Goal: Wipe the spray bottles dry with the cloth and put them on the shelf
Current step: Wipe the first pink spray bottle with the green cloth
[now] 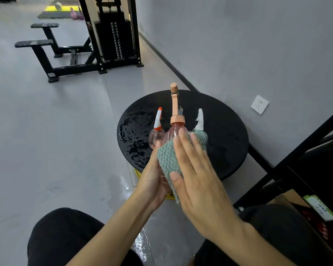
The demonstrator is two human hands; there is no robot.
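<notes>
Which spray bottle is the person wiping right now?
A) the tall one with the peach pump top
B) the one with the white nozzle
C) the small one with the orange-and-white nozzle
A: the right hand presses the green cloth against the peach-topped bottle, held in the left hand.

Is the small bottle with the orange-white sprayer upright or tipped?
Upright: the small bottle stands on the black table, its sprayer pointing up.
</notes>
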